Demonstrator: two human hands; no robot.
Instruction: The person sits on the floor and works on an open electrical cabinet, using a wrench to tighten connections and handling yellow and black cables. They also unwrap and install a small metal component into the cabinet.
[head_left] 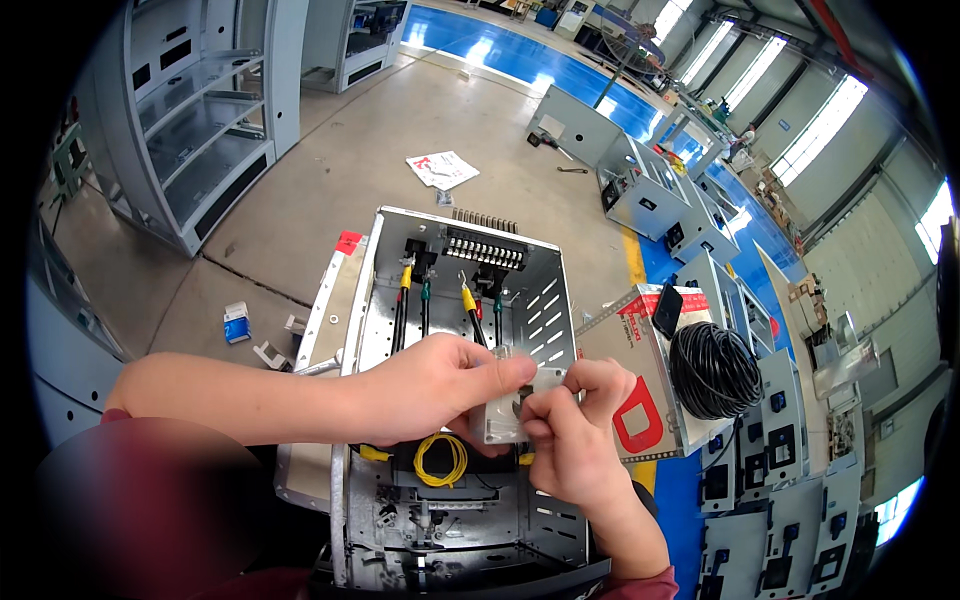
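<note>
Over the middle of an open metal electrical box [545,250], my left hand [440,390] grips a pale, see-through block-shaped part [497,418], thumb on top. The fingers of my right hand [580,430] are bent and pinched at the right side of this part; whatever they pinch is too small or hidden to name. Inside the box, a black terminal strip [484,252] runs along the far wall. Thick black cables with yellow sleeves [469,300] rise below it. A coiled yellow wire [440,460] lies in the near half of the box.
Right of the box, a coil of black cable [714,370] and a phone [667,312] rest on a cardboard carton [600,345]. A wrench [320,366] lies left. Grey cabinets [200,120] stand far left; papers [442,169] lie on the floor. More metal boxes [650,190] line the right.
</note>
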